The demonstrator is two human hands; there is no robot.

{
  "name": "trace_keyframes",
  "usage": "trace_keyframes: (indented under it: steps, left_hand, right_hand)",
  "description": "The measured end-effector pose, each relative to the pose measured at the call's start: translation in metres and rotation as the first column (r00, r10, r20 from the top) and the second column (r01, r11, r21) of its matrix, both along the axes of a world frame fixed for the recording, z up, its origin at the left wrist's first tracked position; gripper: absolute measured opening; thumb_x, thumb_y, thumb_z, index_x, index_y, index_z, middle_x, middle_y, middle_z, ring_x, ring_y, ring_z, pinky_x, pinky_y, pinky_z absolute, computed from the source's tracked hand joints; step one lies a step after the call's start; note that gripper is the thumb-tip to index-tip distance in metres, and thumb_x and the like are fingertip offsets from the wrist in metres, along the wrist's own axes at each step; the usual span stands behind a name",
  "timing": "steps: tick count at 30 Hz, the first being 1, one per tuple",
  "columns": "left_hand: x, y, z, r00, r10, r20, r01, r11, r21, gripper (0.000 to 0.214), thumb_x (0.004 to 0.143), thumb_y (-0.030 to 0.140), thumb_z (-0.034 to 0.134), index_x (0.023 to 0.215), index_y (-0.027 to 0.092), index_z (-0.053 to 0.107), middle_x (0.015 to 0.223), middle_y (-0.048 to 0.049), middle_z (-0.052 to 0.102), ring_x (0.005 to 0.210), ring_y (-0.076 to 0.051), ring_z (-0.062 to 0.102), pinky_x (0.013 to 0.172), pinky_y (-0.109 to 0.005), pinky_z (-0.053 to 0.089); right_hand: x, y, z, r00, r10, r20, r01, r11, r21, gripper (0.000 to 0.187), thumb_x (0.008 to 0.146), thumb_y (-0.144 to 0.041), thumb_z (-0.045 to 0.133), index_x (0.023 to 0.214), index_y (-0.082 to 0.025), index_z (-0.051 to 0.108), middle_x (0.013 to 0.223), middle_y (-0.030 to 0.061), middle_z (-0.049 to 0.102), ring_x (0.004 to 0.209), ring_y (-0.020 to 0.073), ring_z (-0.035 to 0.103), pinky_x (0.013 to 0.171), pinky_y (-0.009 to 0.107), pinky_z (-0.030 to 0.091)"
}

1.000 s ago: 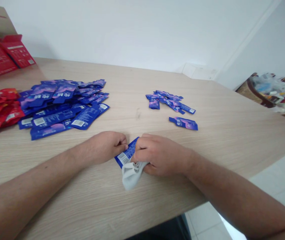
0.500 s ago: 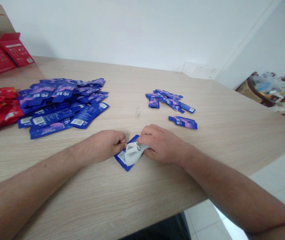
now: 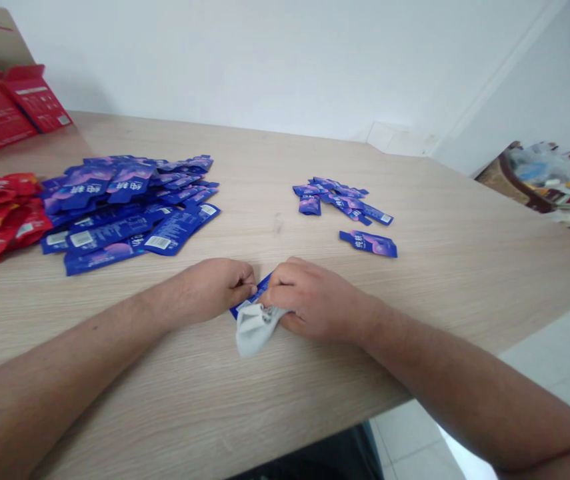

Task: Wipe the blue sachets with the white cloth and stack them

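A blue sachet (image 3: 263,285) lies on the table between my two hands, largely covered. My left hand (image 3: 219,287) is closed at its left edge, thumb and fingertips pinched on it. In my right hand (image 3: 309,298) is a bunched whitish cloth (image 3: 255,328), gripped by closed fingers and lying over the sachet's near part. Beyond my right hand a single blue sachet (image 3: 369,244) lies apart, and behind it is a small group of blue sachets (image 3: 347,200).
A large heap of blue sachets (image 3: 129,207) covers the table's left side, beside a pile of red sachets (image 3: 2,217). At the back left stands an open red carton (image 3: 9,110). A bin (image 3: 519,177) full of wrappers is beyond the table's right end.
My right hand has moved the cloth towards me and slightly left across the sachet. My left hand has stayed nearly in place at the edge.
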State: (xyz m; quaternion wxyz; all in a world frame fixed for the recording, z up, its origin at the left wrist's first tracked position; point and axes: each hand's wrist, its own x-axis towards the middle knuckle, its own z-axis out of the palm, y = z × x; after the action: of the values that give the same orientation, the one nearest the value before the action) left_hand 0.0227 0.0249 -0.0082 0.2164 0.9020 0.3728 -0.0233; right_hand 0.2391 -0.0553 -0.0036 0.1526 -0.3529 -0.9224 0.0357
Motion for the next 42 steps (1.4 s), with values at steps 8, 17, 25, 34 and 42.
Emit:
trace_keyframes:
  steps: [8, 17, 25, 34, 42]
  left_hand:
    - [0.0000, -0.0011, 0.0008, 1.000, 0.002, -0.006, -0.002, 1.000, -0.011, 0.025, 0.087, 0.037, 0.045, 0.081, 0.023, 0.066, 0.074, 0.0004, 0.068, 0.068, -0.015, 0.057, 0.058, -0.026, 0.032]
    - [-0.0003, 0.0003, 0.0006, 1.000, -0.008, -0.009, 0.008, 1.000, -0.019, 0.026, 0.087, 0.038, 0.045, 0.082, 0.023, 0.066, 0.075, 0.0003, 0.068, 0.068, -0.015, 0.057, 0.057, -0.025, 0.032]
    - [-0.0002, -0.0006, -0.0002, 1.000, -0.003, 0.008, 0.003, 1.000, 0.004, 0.025, 0.086, 0.036, 0.047, 0.081, 0.022, 0.066, 0.073, 0.0000, 0.068, 0.066, -0.014, 0.056, 0.057, -0.025, 0.032]
    - [-0.0001, -0.0010, 0.0010, 1.000, 0.013, -0.003, -0.013, 1.000, 0.001, 0.023, 0.086, 0.036, 0.047, 0.079, 0.023, 0.065, 0.072, 0.0003, 0.067, 0.065, -0.015, 0.057, 0.056, -0.026, 0.032]
    - [-0.0006, -0.0030, 0.0014, 1.000, 0.003, 0.020, -0.003, 1.000, 0.011, 0.021, 0.086, 0.034, 0.047, 0.080, 0.023, 0.064, 0.072, 0.0015, 0.067, 0.066, -0.015, 0.056, 0.057, -0.025, 0.033]
  right_hand:
    - [-0.0040, 0.0000, -0.0040, 0.999, 0.001, -0.035, 0.000, 1.000, 0.023, 0.015, 0.090, -0.019, 0.059, 0.102, -0.020, 0.068, 0.103, 0.0072, 0.061, 0.100, 0.0205, 0.052, 0.093, 0.035, 0.043]
    - [-0.0029, 0.0012, -0.0046, 0.999, -0.019, -0.049, 0.019, 1.000, -0.001, 0.015, 0.091, -0.020, 0.059, 0.103, -0.019, 0.068, 0.103, 0.0073, 0.061, 0.101, 0.0206, 0.052, 0.094, 0.034, 0.042]
    - [-0.0015, 0.0019, -0.0038, 0.997, -0.048, -0.063, 0.047, 0.999, -0.014, 0.017, 0.088, -0.016, 0.060, 0.104, -0.018, 0.067, 0.103, 0.0078, 0.061, 0.101, 0.0209, 0.052, 0.094, 0.036, 0.043]
    - [-0.0020, 0.0028, -0.0047, 0.996, -0.073, -0.054, 0.073, 0.997, -0.009, 0.016, 0.089, -0.017, 0.059, 0.103, -0.018, 0.067, 0.103, 0.0074, 0.061, 0.101, 0.0210, 0.052, 0.094, 0.034, 0.042]
    - [-0.0016, 0.0020, -0.0036, 0.994, -0.098, -0.047, 0.097, 0.995, -0.013, 0.016, 0.089, -0.016, 0.059, 0.103, -0.017, 0.067, 0.101, 0.0074, 0.061, 0.099, 0.0206, 0.053, 0.093, 0.034, 0.043]
